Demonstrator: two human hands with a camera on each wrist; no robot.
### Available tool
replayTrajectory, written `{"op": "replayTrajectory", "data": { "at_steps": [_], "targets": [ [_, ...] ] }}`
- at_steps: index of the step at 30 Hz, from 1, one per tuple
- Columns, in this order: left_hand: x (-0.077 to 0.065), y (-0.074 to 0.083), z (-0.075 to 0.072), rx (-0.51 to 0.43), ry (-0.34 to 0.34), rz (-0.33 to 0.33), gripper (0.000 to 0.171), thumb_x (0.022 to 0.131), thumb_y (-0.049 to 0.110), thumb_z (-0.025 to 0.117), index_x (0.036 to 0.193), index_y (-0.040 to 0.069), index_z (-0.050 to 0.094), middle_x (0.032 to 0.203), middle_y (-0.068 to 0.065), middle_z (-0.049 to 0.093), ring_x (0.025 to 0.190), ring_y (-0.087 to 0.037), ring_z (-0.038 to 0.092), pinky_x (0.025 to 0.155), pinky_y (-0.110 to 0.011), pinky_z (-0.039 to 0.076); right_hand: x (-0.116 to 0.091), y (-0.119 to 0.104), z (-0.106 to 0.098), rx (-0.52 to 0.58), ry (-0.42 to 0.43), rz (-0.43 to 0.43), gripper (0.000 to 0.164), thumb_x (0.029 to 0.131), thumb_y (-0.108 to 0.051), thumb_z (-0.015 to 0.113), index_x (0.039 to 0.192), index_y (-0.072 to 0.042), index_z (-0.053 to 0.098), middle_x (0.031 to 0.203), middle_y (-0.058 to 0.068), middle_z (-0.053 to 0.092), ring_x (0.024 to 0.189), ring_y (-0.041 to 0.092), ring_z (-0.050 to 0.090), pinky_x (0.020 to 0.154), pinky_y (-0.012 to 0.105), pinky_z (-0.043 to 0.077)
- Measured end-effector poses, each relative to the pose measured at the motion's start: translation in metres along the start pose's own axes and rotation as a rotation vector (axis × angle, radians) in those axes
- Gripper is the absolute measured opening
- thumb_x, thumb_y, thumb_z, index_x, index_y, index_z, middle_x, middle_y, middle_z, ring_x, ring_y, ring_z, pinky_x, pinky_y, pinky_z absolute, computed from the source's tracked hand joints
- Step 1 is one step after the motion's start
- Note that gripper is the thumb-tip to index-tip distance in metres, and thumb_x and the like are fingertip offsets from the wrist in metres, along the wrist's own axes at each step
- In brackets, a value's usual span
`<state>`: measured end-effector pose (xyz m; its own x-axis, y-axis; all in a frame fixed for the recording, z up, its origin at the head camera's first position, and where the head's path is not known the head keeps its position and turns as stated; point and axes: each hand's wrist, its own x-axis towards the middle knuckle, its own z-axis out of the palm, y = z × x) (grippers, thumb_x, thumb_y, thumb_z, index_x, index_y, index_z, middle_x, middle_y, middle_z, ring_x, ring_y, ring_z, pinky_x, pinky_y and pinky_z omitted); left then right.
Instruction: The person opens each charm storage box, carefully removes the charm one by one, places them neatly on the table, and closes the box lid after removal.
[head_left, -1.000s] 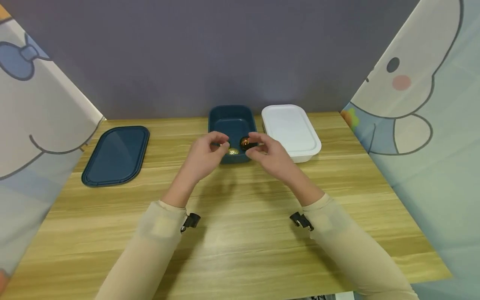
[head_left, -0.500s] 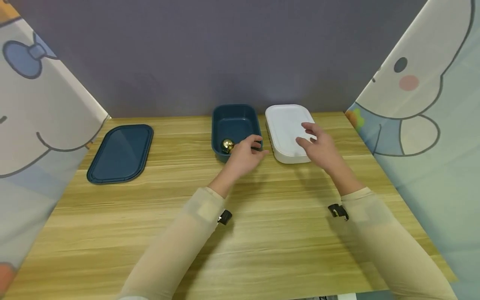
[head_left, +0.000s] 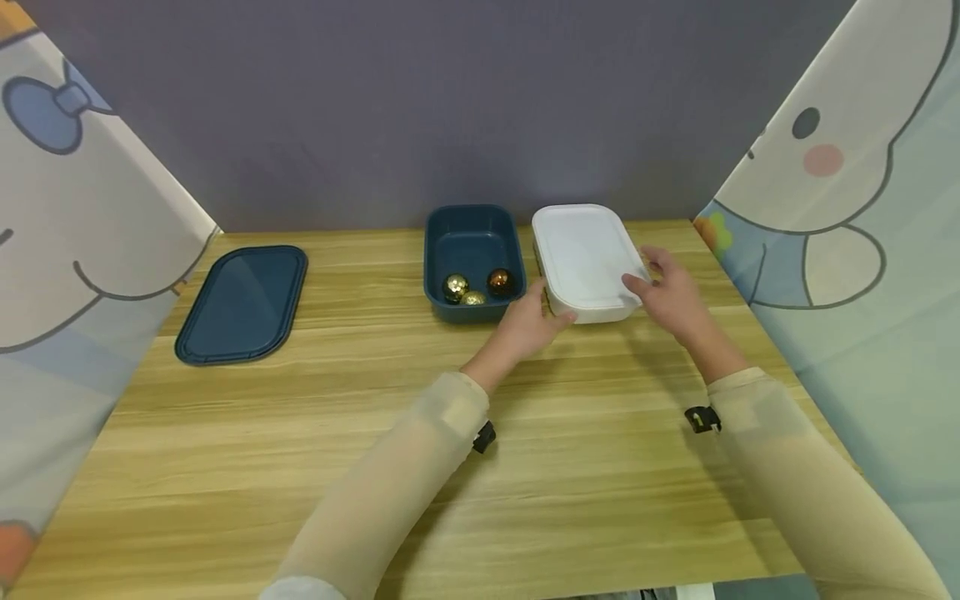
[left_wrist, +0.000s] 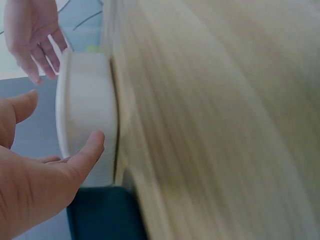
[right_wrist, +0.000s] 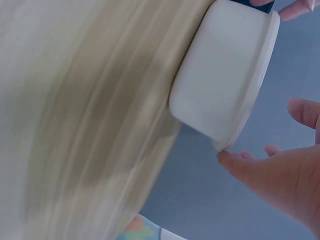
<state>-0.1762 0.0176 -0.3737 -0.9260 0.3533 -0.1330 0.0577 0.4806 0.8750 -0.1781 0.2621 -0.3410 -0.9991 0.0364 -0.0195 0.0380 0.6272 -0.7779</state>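
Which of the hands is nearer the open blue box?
Left: the left hand is by the near right corner of the open blue box; the right hand is beyond the white box.

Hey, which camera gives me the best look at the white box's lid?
The head view: the white lid shows from above, nearly whole, with the right hand overlapping its edge. Both wrist views show only its rim, edge-on, along the side of the white box.
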Motion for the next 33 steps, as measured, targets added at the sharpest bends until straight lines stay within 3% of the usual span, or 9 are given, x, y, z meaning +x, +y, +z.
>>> {"op": "replayTrajectory", "data": {
  "at_steps": [7, 15, 19, 24, 33],
  "targets": [
    [0.010, 0.002, 0.011, 0.024, 0.013, -0.008, 0.084, 0.108, 0.041, 0.063, 0.172, 0.012, 0.017, 0.167, -0.017, 0.045, 0.152, -0.036, 0.049, 0.122, -0.050, 0.045, 0.007, 0.011, -0.006, -0.017, -0.018, 0.060, 0.078, 0.110, -0.030, 0.058, 0.168, 0.005, 0.019, 0.172, 0.031, 0.025, 0.161, 0.049, 0.026, 0.129, 0.062, 0.028],
    [0.021, 0.002, 0.017, -0.016, 0.031, -0.071, 0.082, 0.111, 0.041, 0.055, 0.173, 0.011, 0.009, 0.170, -0.020, 0.040, 0.155, -0.039, 0.043, 0.126, -0.053, 0.040, 0.008, 0.021, -0.002, 0.002, -0.071, 0.068, 0.073, 0.110, -0.030, 0.058, 0.166, 0.005, 0.026, 0.168, 0.031, 0.035, 0.154, 0.048, 0.039, 0.121, 0.060, 0.041],
    [0.020, 0.000, 0.023, -0.009, 0.017, -0.092, 0.081, 0.112, 0.040, 0.053, 0.173, 0.012, 0.007, 0.169, -0.020, 0.041, 0.154, -0.040, 0.045, 0.125, -0.053, 0.041, 0.004, 0.031, -0.001, 0.003, -0.138, 0.114, 0.077, 0.113, -0.036, 0.050, 0.168, 0.005, 0.016, 0.171, 0.031, 0.029, 0.157, 0.048, 0.035, 0.123, 0.060, 0.038],
    [0.019, 0.001, 0.026, -0.004, 0.009, -0.109, 0.081, 0.113, 0.041, 0.048, 0.172, 0.010, 0.002, 0.166, -0.025, 0.043, 0.152, -0.043, 0.046, 0.124, -0.055, 0.041, 0.004, 0.037, 0.001, 0.089, -0.246, 0.177, 0.081, 0.115, -0.044, 0.039, 0.170, 0.002, 0.000, 0.176, 0.030, 0.014, 0.161, 0.045, 0.022, 0.129, 0.062, 0.028],
    [0.017, 0.004, 0.028, 0.002, -0.029, -0.130, 0.082, 0.115, 0.043, 0.041, 0.172, 0.008, -0.006, 0.165, -0.029, 0.043, 0.151, -0.045, 0.046, 0.125, -0.056, 0.039, 0.004, 0.042, 0.001, 0.168, -0.279, 0.169, 0.081, 0.116, -0.042, 0.035, 0.170, 0.000, -0.007, 0.176, 0.031, 0.008, 0.163, 0.046, 0.017, 0.131, 0.064, 0.022]
  ]
}}
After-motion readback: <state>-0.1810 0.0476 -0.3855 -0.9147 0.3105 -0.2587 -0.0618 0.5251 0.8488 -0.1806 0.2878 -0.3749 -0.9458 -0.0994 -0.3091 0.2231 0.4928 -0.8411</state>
